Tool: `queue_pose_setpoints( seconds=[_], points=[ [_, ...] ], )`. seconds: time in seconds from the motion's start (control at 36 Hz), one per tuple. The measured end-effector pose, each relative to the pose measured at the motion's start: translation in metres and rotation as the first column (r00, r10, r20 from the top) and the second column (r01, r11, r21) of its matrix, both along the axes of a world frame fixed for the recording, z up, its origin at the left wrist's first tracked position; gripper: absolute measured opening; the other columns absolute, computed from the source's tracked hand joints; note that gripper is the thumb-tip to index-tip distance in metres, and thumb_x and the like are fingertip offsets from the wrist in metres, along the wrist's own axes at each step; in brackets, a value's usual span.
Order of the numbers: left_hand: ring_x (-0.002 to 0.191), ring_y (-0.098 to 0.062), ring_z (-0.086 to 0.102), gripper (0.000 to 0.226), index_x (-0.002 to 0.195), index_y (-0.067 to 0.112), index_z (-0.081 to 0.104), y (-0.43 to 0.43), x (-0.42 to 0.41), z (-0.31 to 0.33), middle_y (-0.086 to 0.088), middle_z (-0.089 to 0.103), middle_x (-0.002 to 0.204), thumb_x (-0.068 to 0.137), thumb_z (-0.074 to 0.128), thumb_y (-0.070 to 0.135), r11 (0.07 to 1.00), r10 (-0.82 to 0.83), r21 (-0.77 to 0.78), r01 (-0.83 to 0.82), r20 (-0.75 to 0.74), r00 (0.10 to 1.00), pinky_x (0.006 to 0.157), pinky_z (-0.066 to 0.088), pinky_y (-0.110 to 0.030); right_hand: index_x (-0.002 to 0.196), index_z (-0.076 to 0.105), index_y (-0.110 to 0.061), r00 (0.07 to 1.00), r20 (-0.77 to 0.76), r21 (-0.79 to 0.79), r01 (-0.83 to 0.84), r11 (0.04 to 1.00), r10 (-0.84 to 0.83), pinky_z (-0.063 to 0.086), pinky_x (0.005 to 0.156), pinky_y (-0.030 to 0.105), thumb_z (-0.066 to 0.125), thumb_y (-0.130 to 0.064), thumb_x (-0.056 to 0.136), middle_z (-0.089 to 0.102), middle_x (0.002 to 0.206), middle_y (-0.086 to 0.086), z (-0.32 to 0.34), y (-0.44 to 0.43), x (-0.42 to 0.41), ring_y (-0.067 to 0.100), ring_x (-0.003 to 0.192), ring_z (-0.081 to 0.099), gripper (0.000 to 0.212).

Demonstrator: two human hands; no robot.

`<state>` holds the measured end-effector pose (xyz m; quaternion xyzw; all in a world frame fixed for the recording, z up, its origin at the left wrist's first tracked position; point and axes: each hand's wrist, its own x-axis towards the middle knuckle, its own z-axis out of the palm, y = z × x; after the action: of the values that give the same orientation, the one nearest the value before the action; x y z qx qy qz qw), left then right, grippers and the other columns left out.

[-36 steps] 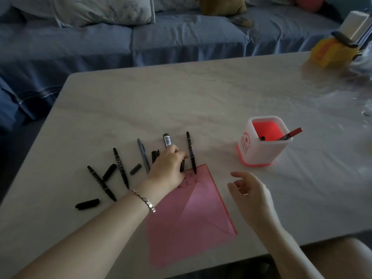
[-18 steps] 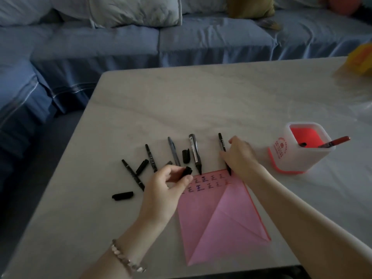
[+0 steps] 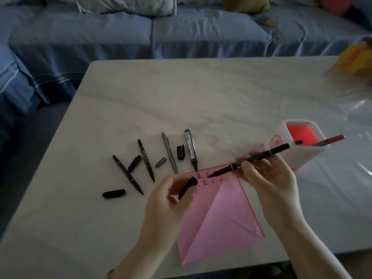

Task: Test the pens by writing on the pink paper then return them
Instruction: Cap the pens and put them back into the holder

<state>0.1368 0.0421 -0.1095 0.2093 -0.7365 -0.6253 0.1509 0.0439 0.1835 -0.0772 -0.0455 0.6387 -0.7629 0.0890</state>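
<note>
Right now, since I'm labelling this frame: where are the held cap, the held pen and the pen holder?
held cap (image 3: 186, 188): head view, its middle.
held pen (image 3: 271, 152): head view, mid barrel.
pen holder (image 3: 308, 156): head view, white side wall.

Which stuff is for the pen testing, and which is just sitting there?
For the job: pink paper, black pen in the right hand, cap in the left hand, uncapped pens and loose caps on the table, pen holder, red pen.
Just there: blue sofa, cushion, yellow thing at the table's far right.
</note>
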Motion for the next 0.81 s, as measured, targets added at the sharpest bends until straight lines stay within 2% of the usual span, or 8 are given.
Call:
queue_pose_setpoints(
  seconds=[0.08,0.31,0.5,0.58,0.67,0.72,0.81],
  points=[
    [0.075,0.004,0.062,0.021,0.082,0.028,0.063,0.007,0.002,0.002,0.022,0.067,0.081,0.079,0.067,0.007,0.999,-0.022,-0.026,0.022,0.004,1.000,0.063,0.043,-0.005,0.083,0.055,-0.005,0.999,0.048,-0.105,0.004,0.994,0.001,0.056,0.062,0.022,0.051,0.012,0.081,0.071,0.067,0.003,0.001,0.006,0.011,0.015,0.069,0.069,0.017],
    [0.076,0.005,0.061,0.023,0.082,0.031,0.063,0.010,0.002,0.007,0.022,0.066,0.086,0.079,0.067,0.009,0.997,-0.030,-0.070,0.033,0.041,0.999,0.061,0.041,-0.004,0.080,0.057,-0.007,0.999,0.041,-0.103,0.033,0.994,-0.029,0.056,0.061,0.024,0.057,0.003,0.073,0.070,0.070,0.006,-0.001,0.006,0.018,0.020,0.071,0.070,0.012],
    [0.070,0.004,0.058,0.020,0.086,0.029,0.066,0.011,0.005,0.006,0.020,0.067,0.085,0.079,0.068,0.010,0.992,-0.059,-0.109,0.065,0.059,0.997,0.059,0.040,-0.007,0.078,0.058,-0.008,0.999,0.053,-0.095,0.007,0.995,-0.002,0.056,0.061,0.024,0.056,0.008,0.077,0.070,0.069,0.006,-0.003,0.005,0.019,0.021,0.072,0.070,0.016],
    [0.072,0.004,0.058,0.021,0.089,0.029,0.067,0.012,0.006,0.008,0.021,0.067,0.087,0.080,0.067,0.010,0.989,-0.074,-0.126,0.080,0.051,0.996,0.059,0.039,-0.006,0.072,0.064,-0.015,0.998,0.043,-0.094,-0.047,0.994,0.051,0.057,0.062,0.024,0.069,-0.011,0.066,0.072,0.071,0.007,-0.004,0.007,0.020,0.022,0.072,0.070,0.008],
    [0.072,0.007,0.056,0.026,0.087,0.038,0.064,0.014,0.007,0.013,0.026,0.065,0.089,0.080,0.067,0.013,0.982,-0.105,-0.154,0.112,0.054,0.993,0.060,0.040,-0.006,0.072,0.070,-0.020,0.982,0.067,-0.109,-0.168,0.980,0.176,0.057,0.063,0.026,0.082,-0.042,0.047,0.073,0.077,0.010,-0.006,0.008,0.023,0.024,0.071,0.071,0.035],
    [0.077,0.006,0.058,0.027,0.084,0.042,0.063,0.015,0.007,0.016,0.028,0.064,0.089,0.079,0.067,0.016,0.979,-0.127,-0.157,0.133,0.047,0.991,0.064,0.043,-0.008,0.074,0.072,-0.019,0.969,0.098,-0.112,-0.217,0.970,0.228,0.057,0.062,0.028,0.081,-0.051,0.047,0.074,0.080,0.012,-0.008,0.009,0.025,0.026,0.071,0.071,0.043],
    [0.082,0.001,0.062,0.012,0.086,0.040,0.065,0.015,0.008,0.018,0.022,0.066,0.091,0.075,0.063,0.035,0.978,-0.152,-0.137,0.155,0.031,0.988,0.069,0.047,-0.012,0.075,0.073,-0.017,0.966,0.116,-0.122,-0.216,0.969,0.231,0.057,0.061,0.028,0.080,-0.054,0.047,0.074,0.080,0.014,-0.010,0.010,0.026,0.029,0.073,0.071,0.047]
  ],
)
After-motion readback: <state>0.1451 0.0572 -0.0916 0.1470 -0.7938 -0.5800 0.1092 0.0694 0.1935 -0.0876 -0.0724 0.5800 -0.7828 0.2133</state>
